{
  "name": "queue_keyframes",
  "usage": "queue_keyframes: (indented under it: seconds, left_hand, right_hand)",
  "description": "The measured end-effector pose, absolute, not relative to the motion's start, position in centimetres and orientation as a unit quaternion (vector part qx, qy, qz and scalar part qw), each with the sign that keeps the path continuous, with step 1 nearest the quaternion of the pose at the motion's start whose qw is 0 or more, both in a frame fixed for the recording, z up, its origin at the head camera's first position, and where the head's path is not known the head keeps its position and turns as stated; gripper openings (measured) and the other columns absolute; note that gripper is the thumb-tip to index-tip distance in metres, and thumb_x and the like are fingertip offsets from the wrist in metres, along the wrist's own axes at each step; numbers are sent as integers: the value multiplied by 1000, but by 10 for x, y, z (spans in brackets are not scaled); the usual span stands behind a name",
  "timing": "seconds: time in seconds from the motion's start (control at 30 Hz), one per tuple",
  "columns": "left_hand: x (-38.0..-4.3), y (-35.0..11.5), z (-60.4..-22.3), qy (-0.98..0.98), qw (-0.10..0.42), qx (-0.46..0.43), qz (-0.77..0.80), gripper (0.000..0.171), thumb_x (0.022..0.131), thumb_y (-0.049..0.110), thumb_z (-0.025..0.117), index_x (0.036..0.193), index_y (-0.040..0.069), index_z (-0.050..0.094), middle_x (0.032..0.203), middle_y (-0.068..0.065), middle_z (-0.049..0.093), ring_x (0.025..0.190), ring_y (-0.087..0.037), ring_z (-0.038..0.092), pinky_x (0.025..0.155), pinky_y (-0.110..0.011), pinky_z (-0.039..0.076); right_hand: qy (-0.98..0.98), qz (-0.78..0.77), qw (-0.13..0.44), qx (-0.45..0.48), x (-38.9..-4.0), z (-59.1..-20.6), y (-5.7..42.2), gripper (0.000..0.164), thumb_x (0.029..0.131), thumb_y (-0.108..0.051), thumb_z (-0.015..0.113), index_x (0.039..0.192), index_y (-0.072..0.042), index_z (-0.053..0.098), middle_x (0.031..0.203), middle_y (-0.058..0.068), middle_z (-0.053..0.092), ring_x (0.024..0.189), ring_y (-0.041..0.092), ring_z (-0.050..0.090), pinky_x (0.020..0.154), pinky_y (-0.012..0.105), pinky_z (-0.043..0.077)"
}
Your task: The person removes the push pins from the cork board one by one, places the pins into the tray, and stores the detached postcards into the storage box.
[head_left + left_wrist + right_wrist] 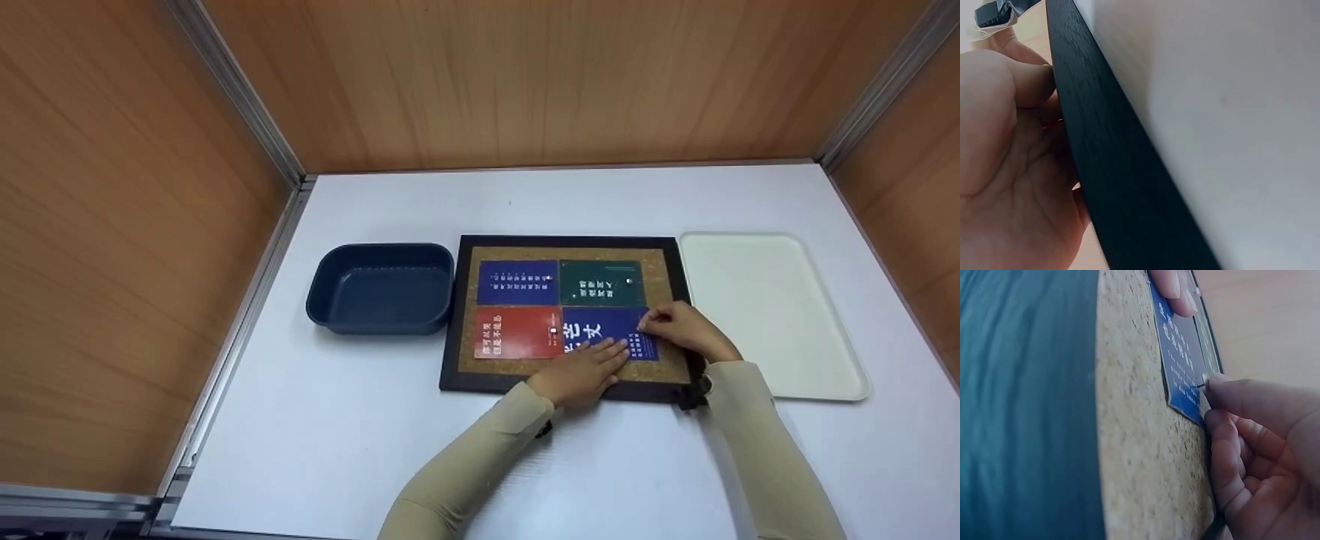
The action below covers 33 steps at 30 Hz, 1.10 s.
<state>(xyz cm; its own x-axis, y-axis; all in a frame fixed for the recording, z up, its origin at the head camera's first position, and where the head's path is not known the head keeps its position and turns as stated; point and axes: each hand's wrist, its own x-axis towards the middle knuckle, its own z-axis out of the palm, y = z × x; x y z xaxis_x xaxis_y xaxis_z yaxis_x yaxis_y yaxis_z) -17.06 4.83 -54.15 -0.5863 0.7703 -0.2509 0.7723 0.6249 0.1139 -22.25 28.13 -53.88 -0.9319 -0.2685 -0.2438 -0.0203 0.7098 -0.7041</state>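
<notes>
Four-sided cork board (525,366) with a black frame lies flat on the white table. My left hand (585,371) rests with straight fingers on the lower-right blue card (581,322), holding it against the cork. At that card's right edge, my right hand (684,330) pinches a small push pin (1206,379) between thumb and forefinger; its thin needle points at the blue card's printed face. A red card (517,334), another blue card (517,281) and a green card (600,283) lie alongside, each with a pin in it. In the left wrist view, the palm overlaps the black frame (1112,152).
A dark blue tub (379,300) stands just left of the board. To the right lies a cream tray (772,315), close to the board's frame. Wooden panels (555,82) wall in the table at the back and sides.
</notes>
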Motion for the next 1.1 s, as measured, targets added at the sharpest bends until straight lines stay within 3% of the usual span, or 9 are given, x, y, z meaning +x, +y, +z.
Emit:
queue_keyframes:
  seconds: [0.33, 1.1]
  left_hand:
    - [-171, 49, -539, 889, 160, 429, 10, 51, 106, 33, 24, 155, 21, 14, 161, 8, 8, 149, -11, 9, 122, -30, 13]
    - [-171, 50, -539, 891, 155, 427, -4, 51, 106, 34, 24, 155, 22, 14, 161, 9, 8, 149, -10, 9, 122, -30, 15]
  right_hand:
    - [909, -370, 173, -79, -222, -541, 281, 23, 94, -21, 60, 96, 0, 70, 90, 9, 69, 80, 12, 57, 77, 28, 48]
    - [911, -356, 177, -109, -221, -538, 277, 21, 97, -18, 54, 93, 1, 63, 80, 4, 58, 72, 12, 51, 67, 26, 43]
